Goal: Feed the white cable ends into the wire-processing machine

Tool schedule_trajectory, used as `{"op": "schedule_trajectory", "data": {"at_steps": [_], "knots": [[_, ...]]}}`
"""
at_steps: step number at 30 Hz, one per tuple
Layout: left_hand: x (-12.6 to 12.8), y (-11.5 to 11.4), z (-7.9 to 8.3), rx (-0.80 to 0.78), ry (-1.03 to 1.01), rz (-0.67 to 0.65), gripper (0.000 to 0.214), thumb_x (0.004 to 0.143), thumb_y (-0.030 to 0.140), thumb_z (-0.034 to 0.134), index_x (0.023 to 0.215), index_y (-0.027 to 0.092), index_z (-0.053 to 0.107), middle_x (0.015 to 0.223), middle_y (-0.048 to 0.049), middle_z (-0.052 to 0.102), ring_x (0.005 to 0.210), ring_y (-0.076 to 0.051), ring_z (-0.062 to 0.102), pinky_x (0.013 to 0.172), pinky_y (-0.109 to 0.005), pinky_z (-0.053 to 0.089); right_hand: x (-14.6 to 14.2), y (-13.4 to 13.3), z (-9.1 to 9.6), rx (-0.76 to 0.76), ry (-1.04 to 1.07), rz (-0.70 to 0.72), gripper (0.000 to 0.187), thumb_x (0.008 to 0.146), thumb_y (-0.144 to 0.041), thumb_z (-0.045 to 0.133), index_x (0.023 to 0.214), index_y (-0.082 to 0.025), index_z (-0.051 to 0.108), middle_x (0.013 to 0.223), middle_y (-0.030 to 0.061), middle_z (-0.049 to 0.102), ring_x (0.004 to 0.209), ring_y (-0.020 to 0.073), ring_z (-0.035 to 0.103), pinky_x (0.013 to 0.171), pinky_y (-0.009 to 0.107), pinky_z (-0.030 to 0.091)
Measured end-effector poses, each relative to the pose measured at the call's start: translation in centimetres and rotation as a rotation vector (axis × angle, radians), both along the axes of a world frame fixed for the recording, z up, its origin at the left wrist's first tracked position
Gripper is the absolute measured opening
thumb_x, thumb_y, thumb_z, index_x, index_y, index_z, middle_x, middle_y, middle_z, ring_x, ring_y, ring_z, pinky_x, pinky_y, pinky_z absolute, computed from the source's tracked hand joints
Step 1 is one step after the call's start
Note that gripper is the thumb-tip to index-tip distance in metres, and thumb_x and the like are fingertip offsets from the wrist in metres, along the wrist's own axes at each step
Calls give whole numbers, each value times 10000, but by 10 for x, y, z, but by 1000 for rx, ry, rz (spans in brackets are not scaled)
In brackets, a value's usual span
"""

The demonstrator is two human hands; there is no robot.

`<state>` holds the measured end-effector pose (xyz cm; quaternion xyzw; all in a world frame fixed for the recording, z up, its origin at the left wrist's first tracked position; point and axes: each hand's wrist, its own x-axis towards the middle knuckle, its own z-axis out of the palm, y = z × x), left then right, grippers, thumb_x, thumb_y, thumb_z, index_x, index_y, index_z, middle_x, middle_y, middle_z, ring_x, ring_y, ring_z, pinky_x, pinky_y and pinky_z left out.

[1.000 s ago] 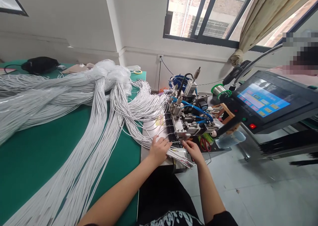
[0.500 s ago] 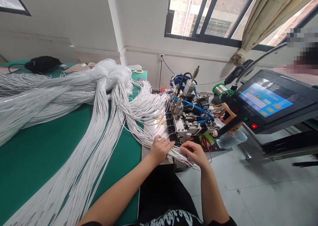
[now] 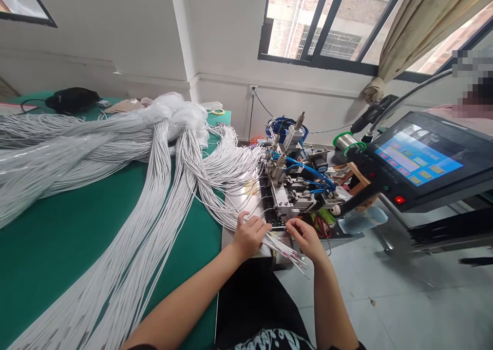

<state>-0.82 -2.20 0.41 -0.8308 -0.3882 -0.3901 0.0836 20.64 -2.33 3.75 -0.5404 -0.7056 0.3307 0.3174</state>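
My left hand (image 3: pixel 249 235) is closed over a bundle of thin white cables (image 3: pixel 283 247), whose loose ends fan out past the fingers toward the lower right. One white cable (image 3: pixel 279 228) stretches straight from the left fingertips to my right hand (image 3: pixel 306 238), which pinches its end between thumb and fingers. Both hands are at the front edge of a bench machine (image 3: pixel 287 196) with metal cylinders and blue air tubes. More cables (image 3: pixel 231 155) from the same mass lie along the machine's left side, some with ends running into it.
Long cable bundles (image 3: pixel 131 247), partly wrapped in clear plastic (image 3: pixel 173 111), cover much of the green table (image 3: pixel 192 268). A touchscreen panel (image 3: pixel 419 157) on an arm stands right of the machine, beside a solder wire spool (image 3: pixel 348 143). Another person is partly visible at far right.
My right hand has drawn one white cable out straight between both hands, just in front of the machine. The bundle's ends have spread and lie slightly lower. The view has shifted a little.
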Motion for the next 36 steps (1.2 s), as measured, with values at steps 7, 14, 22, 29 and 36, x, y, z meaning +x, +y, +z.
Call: {"op": "schedule_trajectory", "data": {"at_steps": [7, 14, 22, 29, 36], "knots": [[-2, -2, 0, 15, 1, -55, 294, 834, 120, 385, 975, 221, 623, 743, 5, 633, 773, -151, 564, 925, -396, 251, 2, 0, 1, -63, 72, 56, 278, 909, -450, 451, 806, -200, 516, 689, -10, 497, 629, 142, 443, 578, 239, 368], [-1, 1, -1, -15, 97, -106, 250, 848, 150, 417, 945, 231, 634, 728, 4, 626, 777, -148, 563, 926, -375, 252, -15, -3, -5, 6, 208, -75, 320, 874, -504, 488, 791, -196, 521, 664, -3, 472, 594, 144, 429, 554, 244, 370], [-1, 2, 0, -32, 108, -91, 268, 833, 135, 412, 970, 236, 619, 737, 7, 619, 785, -156, 558, 925, -381, 246, -17, 0, -5, -5, 266, -139, 322, 818, -487, 596, 829, -166, 627, 729, 38, 611, 641, 165, 539, 597, 257, 437], [0, 3, 1, -22, 89, -82, 275, 786, 105, 435, 956, 232, 610, 730, 10, 621, 779, -158, 555, 906, -391, 246, -12, -2, -7, -38, 284, -176, 373, 818, -504, 586, 890, -150, 683, 798, 83, 687, 764, 222, 621, 715, 307, 488], [2, 2, 4, -63, 137, -41, 294, 744, 96, 477, 963, 231, 620, 757, 0, 640, 820, -175, 561, 923, -409, 235, -4, 1, -9, -73, 226, -90, 341, 828, -486, 557, 833, -159, 656, 715, 58, 653, 657, 188, 578, 582, 271, 445]]}}
